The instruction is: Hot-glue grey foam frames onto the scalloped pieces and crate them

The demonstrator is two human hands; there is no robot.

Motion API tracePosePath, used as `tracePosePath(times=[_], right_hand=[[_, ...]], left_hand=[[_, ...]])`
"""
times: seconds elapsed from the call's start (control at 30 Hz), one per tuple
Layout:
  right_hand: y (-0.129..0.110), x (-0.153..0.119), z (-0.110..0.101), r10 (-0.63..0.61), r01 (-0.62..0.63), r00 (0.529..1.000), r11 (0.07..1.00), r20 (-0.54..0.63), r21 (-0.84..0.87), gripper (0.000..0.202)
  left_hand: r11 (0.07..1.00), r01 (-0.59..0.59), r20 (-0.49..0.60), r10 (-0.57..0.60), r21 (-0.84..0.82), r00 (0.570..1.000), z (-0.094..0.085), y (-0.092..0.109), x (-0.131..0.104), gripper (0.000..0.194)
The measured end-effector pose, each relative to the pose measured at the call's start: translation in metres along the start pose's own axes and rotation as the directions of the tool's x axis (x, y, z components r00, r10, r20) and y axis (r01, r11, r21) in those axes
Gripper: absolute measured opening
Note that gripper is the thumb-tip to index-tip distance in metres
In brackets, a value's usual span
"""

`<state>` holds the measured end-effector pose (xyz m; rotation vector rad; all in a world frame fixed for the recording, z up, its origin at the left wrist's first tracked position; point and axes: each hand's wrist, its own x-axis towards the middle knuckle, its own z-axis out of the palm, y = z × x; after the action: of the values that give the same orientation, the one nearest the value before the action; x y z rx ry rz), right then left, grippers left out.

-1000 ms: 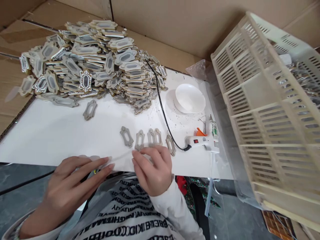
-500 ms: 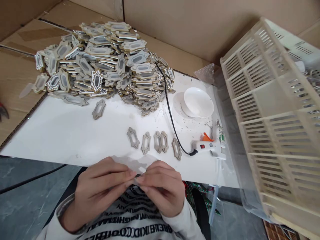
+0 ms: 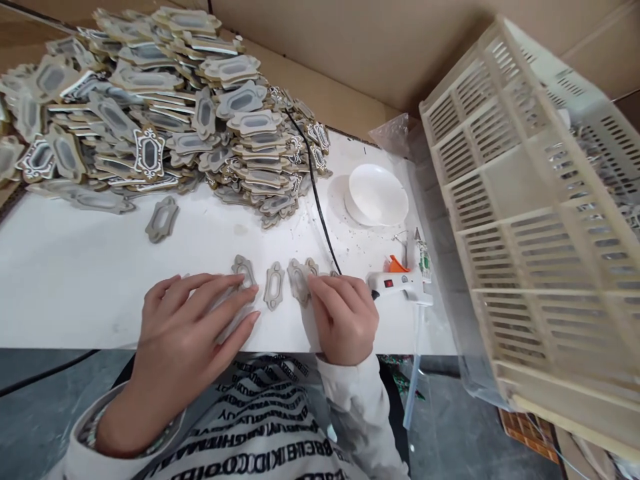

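On the white tabletop lies a row of small grey ornate frames, each with a long opening in its middle. My left hand [image 3: 193, 327] is spread palm-down at the left end, fingers apart, its fingertips over the leftmost frame [image 3: 242, 265]. A single frame [image 3: 273, 287] sits between my hands. Just right of it, two frames [image 3: 299, 283] overlap. My right hand [image 3: 345, 317] is curled, its fingertips pressed together at the right one of that pair and partly covering it. Whatever is between those fingertips is hidden. One more frame [image 3: 334, 273] shows barely behind my right knuckles.
A big heap of similar frames [image 3: 150, 87] fills the back left, with a lone frame [image 3: 162, 219] before it. To the right are a white bowl [image 3: 377, 195], a glue gun [image 3: 400, 287] and a tall plastic crate [image 3: 520, 200]. A black cord [image 3: 316, 190] crosses the table.
My hands have parted from a pinch together near my chest and moved forward onto the row of frames. The left fingers have spread. The view has shifted, moving everything leftward.
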<state>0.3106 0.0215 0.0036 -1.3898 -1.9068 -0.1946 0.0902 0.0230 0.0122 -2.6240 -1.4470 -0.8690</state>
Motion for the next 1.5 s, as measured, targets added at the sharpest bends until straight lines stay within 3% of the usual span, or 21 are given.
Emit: tracePosePath(times=[0.2, 0.6, 0.9, 1.03, 1.1, 1.17, 1.33, 1.4, 1.5], right_hand=[[-0.004, 0.002, 0.001, -0.069, 0.069, 0.997, 0.997, 0.023, -0.027, 0.019], [-0.006, 0.006, 0.002, -0.086, 0.093, 0.992, 0.993, 0.091, -0.075, 0.018], [-0.009, 0.001, 0.002, -0.028, 0.030, 0.989, 1.000, 0.148, -0.010, 0.017], [-0.023, 0.005, -0.001, 0.089, -0.096, 0.994, 0.988, 0.065, 0.118, 0.017], [-0.031, 0.009, -0.003, 0.222, -0.219, 0.975, 0.932, 0.021, 0.290, 0.020], [-0.037, 0.015, -0.005, 0.365, -0.337, 0.930, 0.814, 0.034, 0.473, 0.021], [-0.038, 0.023, -0.003, 0.526, -0.487, 0.828, 0.506, 0.194, 0.712, 0.016], [-0.036, 0.021, -0.001, 0.548, -0.501, 0.805, 0.426, 0.226, 0.753, 0.015], [-0.035, 0.014, -0.001, 0.544, -0.497, 0.799, 0.359, 0.256, 0.790, 0.017]], left_hand=[[0.999, 0.013, -0.008, -0.013, -0.035, 1.000, 0.001, 0.000, 0.000, 0.014], [0.995, 0.046, -0.010, -0.047, -0.089, 0.999, 0.001, -0.001, -0.002, 0.009], [0.977, 0.050, 0.005, -0.050, -0.207, 0.999, -0.005, 0.000, 0.000, 0.014], [0.916, -0.028, 0.020, 0.039, -0.401, 0.999, -0.013, 0.003, 0.009, 0.016], [0.844, -0.050, 0.080, 0.109, -0.534, 0.991, -0.014, 0.012, 0.014, 0.009], [0.781, -0.066, 0.141, 0.194, -0.621, 0.971, -0.010, 0.025, 0.018, 0.006], [0.688, -0.157, 0.165, 0.379, -0.709, 0.911, 0.005, 0.055, 0.023, 0.024], [0.633, -0.100, 0.190, 0.374, -0.768, 0.908, 0.006, 0.055, 0.027, 0.029], [0.484, 0.104, 0.268, 0.283, -0.869, 0.921, 0.001, 0.044, 0.037, 0.029]])
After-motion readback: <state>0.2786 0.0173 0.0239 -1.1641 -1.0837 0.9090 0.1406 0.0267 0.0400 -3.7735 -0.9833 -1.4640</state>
